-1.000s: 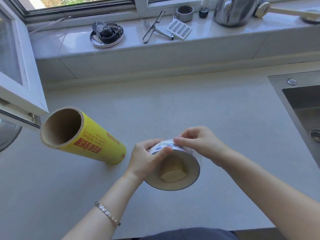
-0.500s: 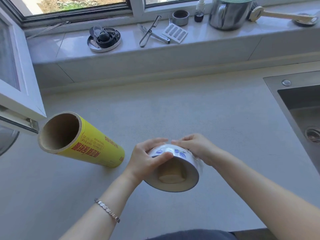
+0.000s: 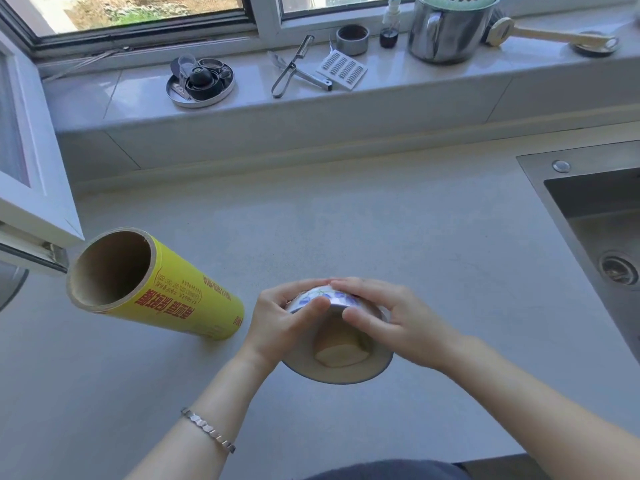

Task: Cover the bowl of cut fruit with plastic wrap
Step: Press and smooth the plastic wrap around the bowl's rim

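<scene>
A white bowl (image 3: 332, 301) with blue flower print is tipped so that its mouth faces me, above the grey counter. Pale cut fruit (image 3: 341, 355) shows inside it, behind clear wrap stretched over the mouth. My left hand (image 3: 280, 323) grips the bowl's left side, thumb across the outer wall. My right hand (image 3: 391, 318) lies over the bowl's right side and bottom, fingers curved on it. The yellow plastic wrap roll (image 3: 156, 289) lies on its side to the left, apart from both hands.
A steel sink (image 3: 595, 216) is set into the counter at the right. The windowsill behind carries a round tin of small parts (image 3: 201, 81), a peeler (image 3: 294, 65), a steel pot (image 3: 446, 29) and a wooden-handled tool (image 3: 550, 36). An open window sash (image 3: 31, 168) juts in at left.
The bowl has been tipped further toward me and my right hand has slid from its far rim onto its right side. The roll has not moved.
</scene>
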`<state>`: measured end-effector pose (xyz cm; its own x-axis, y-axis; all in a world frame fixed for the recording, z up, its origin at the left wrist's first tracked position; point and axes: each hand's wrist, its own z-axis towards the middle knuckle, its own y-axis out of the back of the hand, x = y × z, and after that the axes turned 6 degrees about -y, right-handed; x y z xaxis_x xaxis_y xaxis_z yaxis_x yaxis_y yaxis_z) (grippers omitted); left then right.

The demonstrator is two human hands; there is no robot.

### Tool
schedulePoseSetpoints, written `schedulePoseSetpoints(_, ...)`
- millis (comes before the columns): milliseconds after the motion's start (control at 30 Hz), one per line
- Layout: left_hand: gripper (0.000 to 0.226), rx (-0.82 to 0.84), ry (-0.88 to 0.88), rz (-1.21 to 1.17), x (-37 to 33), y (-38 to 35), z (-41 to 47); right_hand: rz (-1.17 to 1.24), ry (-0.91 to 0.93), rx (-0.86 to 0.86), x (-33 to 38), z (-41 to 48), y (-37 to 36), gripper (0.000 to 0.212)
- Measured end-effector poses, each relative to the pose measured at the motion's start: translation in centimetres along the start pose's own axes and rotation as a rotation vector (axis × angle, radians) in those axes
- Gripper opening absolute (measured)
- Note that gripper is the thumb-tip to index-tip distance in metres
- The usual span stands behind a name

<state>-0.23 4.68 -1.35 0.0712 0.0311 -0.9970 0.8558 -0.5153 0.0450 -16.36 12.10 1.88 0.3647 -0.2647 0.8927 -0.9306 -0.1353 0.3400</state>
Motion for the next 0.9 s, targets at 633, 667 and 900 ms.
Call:
schedulePoseSetpoints(633,0.033,-0.173,0.222,-0.143,0.5,0.0,0.8,0.557,-0.161,-0.114,-3.0,1.4,-0.3,0.028)
schedulePoseSetpoints(667,0.028,-0.122,0.215,-0.091,0.2,0.2,1.0,0.541,-0.165,-0.132,-3.0,1.3,-0.3,0.027)
schedulePoseSetpoints(900,0.026,0.169,0.207,0.011,-0.7,0.5,1.3,0.474,-0.153,-0.18,-2.9,1.1,-0.8,0.041)
